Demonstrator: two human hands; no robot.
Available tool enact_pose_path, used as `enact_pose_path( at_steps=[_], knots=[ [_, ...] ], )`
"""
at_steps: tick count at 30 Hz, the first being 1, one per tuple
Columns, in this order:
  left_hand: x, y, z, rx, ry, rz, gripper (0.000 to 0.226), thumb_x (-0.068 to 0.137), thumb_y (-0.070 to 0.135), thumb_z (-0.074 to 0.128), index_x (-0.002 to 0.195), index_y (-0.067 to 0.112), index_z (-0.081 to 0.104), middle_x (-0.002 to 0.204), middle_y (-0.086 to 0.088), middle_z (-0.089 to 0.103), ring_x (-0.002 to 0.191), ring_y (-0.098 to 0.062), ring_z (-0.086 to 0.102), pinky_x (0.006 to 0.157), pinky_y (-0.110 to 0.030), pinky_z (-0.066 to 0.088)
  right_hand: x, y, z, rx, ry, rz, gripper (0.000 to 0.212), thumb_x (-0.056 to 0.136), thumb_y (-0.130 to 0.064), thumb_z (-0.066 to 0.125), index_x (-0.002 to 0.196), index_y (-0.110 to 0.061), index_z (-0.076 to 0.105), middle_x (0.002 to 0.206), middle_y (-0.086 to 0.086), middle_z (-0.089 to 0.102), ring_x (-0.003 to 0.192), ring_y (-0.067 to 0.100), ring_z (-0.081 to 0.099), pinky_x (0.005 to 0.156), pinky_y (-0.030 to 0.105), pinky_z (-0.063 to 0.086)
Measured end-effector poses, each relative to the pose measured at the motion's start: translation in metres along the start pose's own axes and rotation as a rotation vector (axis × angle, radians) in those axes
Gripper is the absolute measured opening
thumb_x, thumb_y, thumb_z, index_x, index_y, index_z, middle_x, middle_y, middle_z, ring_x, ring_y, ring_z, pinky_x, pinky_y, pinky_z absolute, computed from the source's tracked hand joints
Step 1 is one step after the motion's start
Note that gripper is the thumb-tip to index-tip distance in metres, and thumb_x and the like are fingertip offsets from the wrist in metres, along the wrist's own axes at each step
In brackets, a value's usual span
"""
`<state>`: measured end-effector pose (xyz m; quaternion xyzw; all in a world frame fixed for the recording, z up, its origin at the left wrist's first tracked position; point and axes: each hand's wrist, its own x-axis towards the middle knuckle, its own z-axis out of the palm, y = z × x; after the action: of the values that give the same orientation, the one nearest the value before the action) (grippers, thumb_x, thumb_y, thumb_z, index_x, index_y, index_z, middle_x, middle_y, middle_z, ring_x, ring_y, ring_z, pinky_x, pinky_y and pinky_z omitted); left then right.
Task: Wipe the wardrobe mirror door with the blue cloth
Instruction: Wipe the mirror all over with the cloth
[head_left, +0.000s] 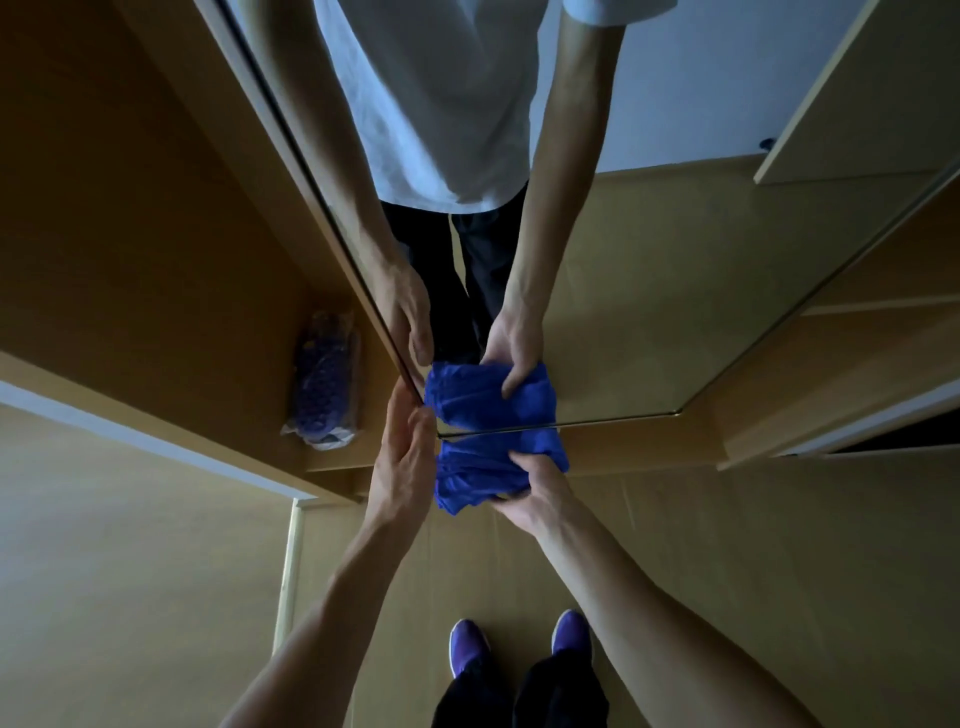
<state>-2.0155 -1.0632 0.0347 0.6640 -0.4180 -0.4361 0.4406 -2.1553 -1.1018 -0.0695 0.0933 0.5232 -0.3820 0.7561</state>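
The wardrobe mirror door (649, 322) fills the upper middle of the view and reflects a person in a white shirt and dark trousers. A bunched blue cloth (483, 470) sits against the mirror's bottom left corner, doubled by its reflection just above. My right hand (537, 486) grips the cloth from the right, fingers curled over it. My left hand (408, 452) lies along the door's left edge, fingers straight, touching the frame beside the cloth.
An open wooden wardrobe compartment (156, 260) lies left of the door, with a plastic-wrapped purple item (324, 382) on its floor. More wardrobe shelving (852, 374) stands to the right. My purple shoes (519, 642) stand on the light floor below.
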Motion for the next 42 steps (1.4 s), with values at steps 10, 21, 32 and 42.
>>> enact_pose_path(
  at_steps=[10,21,32,42],
  knots=[
    [-0.004,-0.01,0.022,0.091,0.096,-0.06,0.071,0.102,0.03,0.058,0.159,0.047,0.018,0.159,0.009,0.041,0.142,-0.015,0.044,0.109,-0.039,0.041,-0.019,-0.091,-0.06,0.004,0.017,-0.1,0.019,0.102,-0.006,0.046,0.104,-0.016,0.061,0.141,0.018,0.056,0.133,0.037,0.051,0.099,0.052,0.043],
    [-0.004,-0.003,0.031,0.053,0.086,-0.081,0.087,0.092,0.03,0.065,0.158,0.052,0.011,0.165,0.008,0.03,0.15,-0.022,0.031,0.116,-0.049,0.034,-0.02,-0.07,-0.042,-0.112,-0.04,-0.037,0.024,0.098,-0.002,0.052,0.114,-0.018,0.06,0.119,0.012,0.067,0.107,0.029,0.063,0.086,0.052,0.045],
    [0.003,-0.006,0.034,0.063,0.087,-0.084,0.092,0.093,0.032,0.067,0.157,0.054,0.005,0.168,0.005,0.023,0.152,-0.024,0.028,0.116,-0.052,0.034,-0.028,-0.12,-0.067,-0.083,0.013,-0.094,0.024,0.101,-0.004,0.048,0.119,-0.017,0.058,0.121,0.011,0.064,0.114,0.03,0.06,0.099,0.054,0.042],
    [0.006,0.002,0.039,0.071,0.053,-0.084,0.102,0.082,0.042,0.065,0.157,0.05,-0.004,0.17,-0.001,0.018,0.155,-0.024,0.02,0.12,-0.053,0.03,-0.025,-0.124,-0.076,-0.099,-0.013,-0.119,0.029,0.101,-0.004,0.049,0.126,-0.017,0.056,0.126,0.012,0.062,0.118,0.033,0.058,0.101,0.054,0.043]
  ],
)
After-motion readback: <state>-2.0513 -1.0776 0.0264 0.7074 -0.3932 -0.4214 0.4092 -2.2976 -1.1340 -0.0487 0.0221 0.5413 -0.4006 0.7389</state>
